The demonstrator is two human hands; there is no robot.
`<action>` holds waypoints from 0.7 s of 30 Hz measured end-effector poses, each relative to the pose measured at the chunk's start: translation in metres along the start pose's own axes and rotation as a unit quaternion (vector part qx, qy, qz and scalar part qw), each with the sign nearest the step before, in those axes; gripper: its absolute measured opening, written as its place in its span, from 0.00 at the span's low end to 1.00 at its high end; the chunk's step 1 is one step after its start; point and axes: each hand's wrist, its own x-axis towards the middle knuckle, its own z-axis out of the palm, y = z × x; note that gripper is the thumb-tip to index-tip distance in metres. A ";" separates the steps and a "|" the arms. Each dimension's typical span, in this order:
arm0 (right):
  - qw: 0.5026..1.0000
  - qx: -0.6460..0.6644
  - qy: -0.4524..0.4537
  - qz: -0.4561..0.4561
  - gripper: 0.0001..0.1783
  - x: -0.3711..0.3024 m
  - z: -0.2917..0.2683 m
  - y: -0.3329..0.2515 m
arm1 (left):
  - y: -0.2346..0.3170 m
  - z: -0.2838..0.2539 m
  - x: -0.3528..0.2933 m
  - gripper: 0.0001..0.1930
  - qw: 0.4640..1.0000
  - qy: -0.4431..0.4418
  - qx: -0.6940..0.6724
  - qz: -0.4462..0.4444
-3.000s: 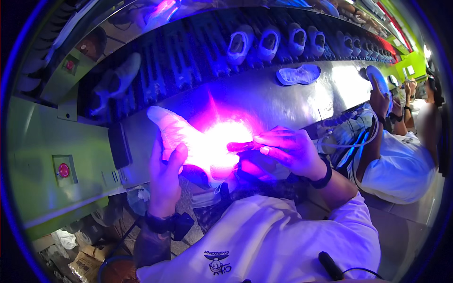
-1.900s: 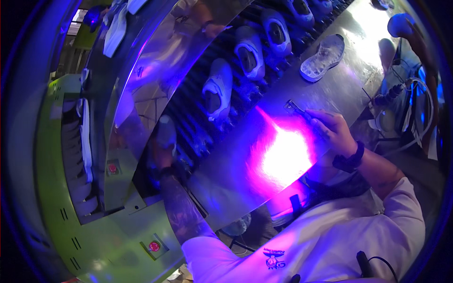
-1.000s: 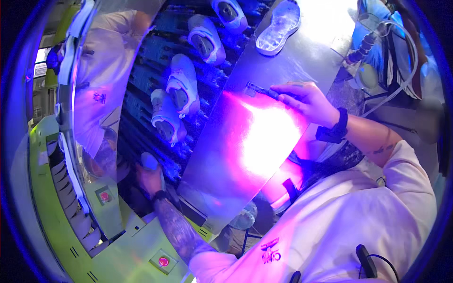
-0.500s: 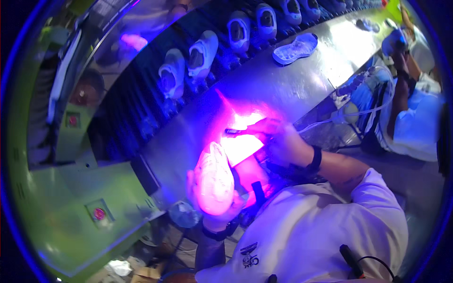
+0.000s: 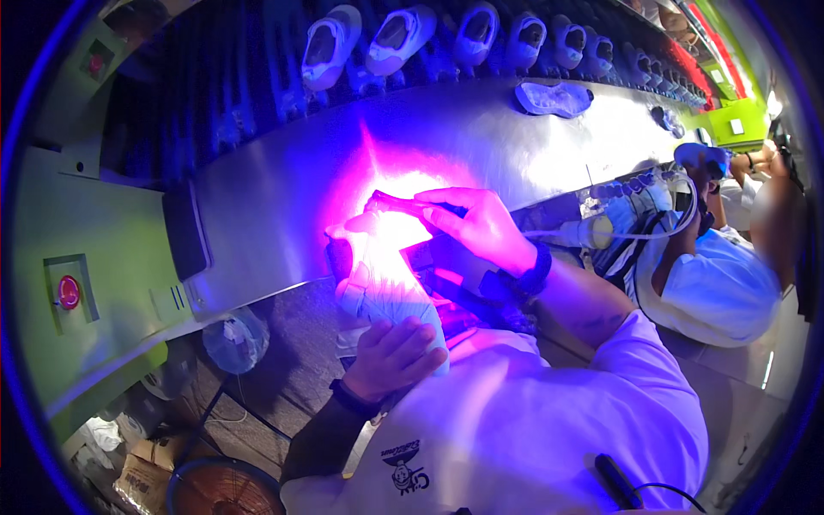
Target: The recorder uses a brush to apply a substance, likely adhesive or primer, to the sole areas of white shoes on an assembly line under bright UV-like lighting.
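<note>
Holding the shoe (image 5: pixel 399 296) near the bench's front edge, your left hand (image 5: pixel 395 356) was clamped over its lower end, close to your shirt (image 5: pixel 515 421), fingers laid across the upper. The shoe slanted, its far end up and to the left, in strong pink-white glare. Your right hand (image 5: pixel 485 227) was closed on a slim brush (image 5: pixel 403 204), thumb and fingers pinching the handle; the brush head lay over the lit far end. Contact between head and shoe: could not be told, washed out by glare.

Surroundings: the metal bench (image 5: pixel 257 197) ran away to your right. A pale sole (image 5: pixel 554 99) lay on it, well apart from your hands. Beyond stood a row of shoes (image 5: pixel 332 47) on a dark rack (image 5: pixel 215 94). To your left, a green panel (image 5: pixel 112 249) carried a red button (image 5: pixel 69 292). To your right sat a co-worker (image 5: pixel 712 292).
</note>
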 end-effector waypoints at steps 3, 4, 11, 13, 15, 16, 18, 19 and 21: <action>0.999 0.011 -0.010 0.039 0.20 -0.011 -0.004 -0.005 | -0.002 -0.001 -0.001 0.25 1.000 0.018 0.010 0.017; 0.997 0.030 -0.019 0.062 0.19 -0.016 -0.006 -0.017 | -0.003 -0.002 -0.001 0.25 1.000 0.020 0.005 0.014; 0.982 0.145 -0.013 0.123 0.19 -0.052 0.006 -0.024 | -0.005 0.003 -0.001 0.26 0.999 0.032 0.020 0.016; 0.991 0.095 -0.014 0.091 0.20 -0.060 0.007 -0.025 | -0.003 0.004 -0.004 0.27 0.999 0.031 0.011 0.000; 0.978 0.126 -0.048 0.161 0.20 -0.073 0.008 -0.030 | -0.002 0.004 -0.008 0.30 0.999 0.034 -0.007 -0.012; 0.998 0.028 -0.015 0.056 0.21 -0.082 0.014 -0.013 | -0.001 0.004 -0.008 0.30 0.999 0.035 -0.008 -0.012; 0.998 0.039 -0.020 0.046 0.21 -0.099 0.009 0.001 | -0.001 0.006 -0.010 0.31 0.999 0.048 0.009 -0.018; 0.998 0.052 -0.025 0.036 0.20 -0.101 0.007 0.006 | -0.001 0.008 -0.011 0.31 0.999 0.049 0.010 -0.019; 0.999 0.035 -0.008 -0.011 0.19 -0.088 0.009 0.005 | 0.000 0.011 -0.014 0.32 0.998 0.058 0.032 -0.013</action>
